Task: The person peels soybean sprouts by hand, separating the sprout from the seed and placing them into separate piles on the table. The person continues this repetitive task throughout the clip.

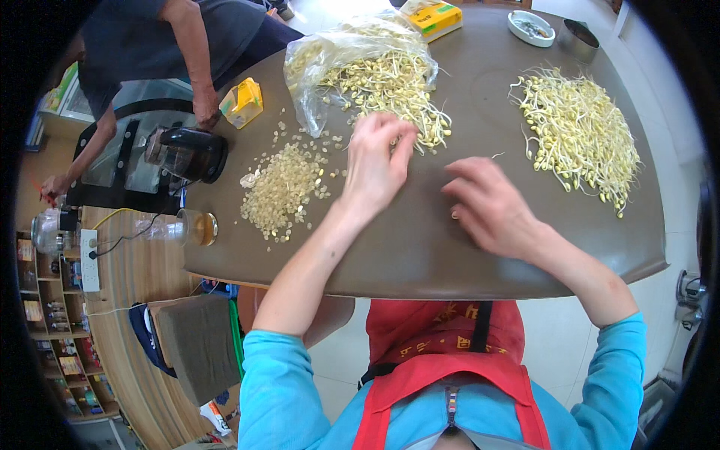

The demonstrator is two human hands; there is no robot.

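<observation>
My left hand (376, 154) is at the near edge of a heap of soybean sprouts (394, 84), which spills from a clear plastic bag (315, 62). Its thumb and forefinger are bent toward each other over the sprouts; whether they pinch one is hidden. To the right, my right hand (492, 205) hovers over the brown tabletop (416, 247), blurred, with fingers loosely curled. A small pale bit shows by its thumb, too small to name. A single sprout (498, 154) lies just beyond that hand. A second sprout pile (579, 132) is farther right. Loose bean hulls (284, 188) form a pile left of my left forearm.
Yellow tissue packs (436, 19) (243, 104), a white ashtray (530, 28) and a metal tin (578, 40) stand near the table's edges. A glass cup (199, 226) is at the left corner. Beyond it, another person's hand (206, 107) is by a dark kettle (191, 152).
</observation>
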